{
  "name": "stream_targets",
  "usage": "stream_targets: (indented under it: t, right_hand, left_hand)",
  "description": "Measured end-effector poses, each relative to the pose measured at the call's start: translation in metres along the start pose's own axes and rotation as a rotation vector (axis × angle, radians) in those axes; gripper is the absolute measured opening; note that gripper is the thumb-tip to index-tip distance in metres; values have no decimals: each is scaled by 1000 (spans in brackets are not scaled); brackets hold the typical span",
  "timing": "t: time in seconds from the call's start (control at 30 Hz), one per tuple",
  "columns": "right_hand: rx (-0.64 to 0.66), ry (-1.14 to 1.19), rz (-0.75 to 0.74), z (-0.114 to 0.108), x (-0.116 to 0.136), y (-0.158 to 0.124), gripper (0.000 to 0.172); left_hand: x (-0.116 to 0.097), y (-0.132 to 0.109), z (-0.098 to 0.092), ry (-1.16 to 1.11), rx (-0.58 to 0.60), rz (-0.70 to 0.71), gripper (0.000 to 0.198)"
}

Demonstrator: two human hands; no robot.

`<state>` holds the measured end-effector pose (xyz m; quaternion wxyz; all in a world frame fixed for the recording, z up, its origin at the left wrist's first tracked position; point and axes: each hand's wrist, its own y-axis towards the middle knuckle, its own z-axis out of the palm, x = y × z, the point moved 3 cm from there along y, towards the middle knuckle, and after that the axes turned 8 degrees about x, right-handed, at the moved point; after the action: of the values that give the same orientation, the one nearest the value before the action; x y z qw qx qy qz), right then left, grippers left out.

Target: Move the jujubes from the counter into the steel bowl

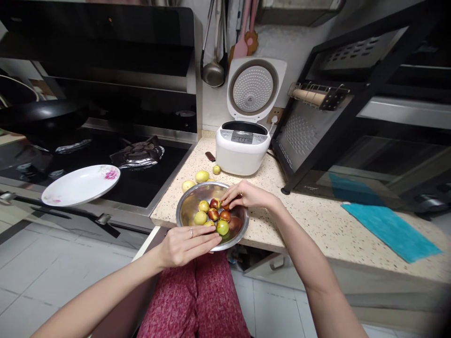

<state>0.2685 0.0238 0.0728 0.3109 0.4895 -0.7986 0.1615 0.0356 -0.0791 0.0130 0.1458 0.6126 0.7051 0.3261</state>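
A shiny metal bowl (186,206) stands at the counter's front edge and juts slightly past it. Inside lie several jujubes, some yellow-green like the green jujube (222,227), others reddish brown like the brown jujube (213,214). My left hand (185,245) lies across the near rim, its fingers straight and together over the inside; a bit of finger shows below the rim. From the right, my right hand (246,193) reaches over the far rim with bent fingers on a red-brown jujube (225,206), partly hidden by them.
Behind the bowl are loose yellow-green fruits (202,176) and a white rice cooker (243,150) with its lid up. A flowered plate (81,185) rests at the front of the stove (141,188). A black oven (387,155) and turquoise cloth (391,230) are on the right.
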Motion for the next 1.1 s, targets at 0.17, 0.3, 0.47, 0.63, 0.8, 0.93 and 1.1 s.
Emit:
stream_targets:
  t: [0.17, 0.3, 0.47, 0.63, 0.8, 0.93, 1.1]
  right_hand:
    - [-55, 86, -10, 0, -1, -1, 14]
    - [-365, 62, 2, -10, -13, -4, 18]
    - [-632, -50, 82, -12, -41, -2, 20]
    - [-628, -130, 113, 4, -61, 12, 26]
    - [-429, -279, 58, 18, -62, 28, 40]
    - [-380, -386, 73, 21, -62, 33, 44]
    - [-354, -433, 51, 23, -66, 35, 42]
  left_hand:
    - [0, -1, 1, -8, -27, -2, 30]
    - [0, 1, -3, -10, -33, 8, 29]
    - [-7, 9, -13, 15, -1, 73, 26]
    - [-16, 13, -16, 52, -15, 108, 26]
    - [-19, 12, -15, 62, -20, 110, 28]
    - [-20, 12, -15, 63, -31, 101, 28]
    - [-20, 15, -17, 58, -49, 104, 25]
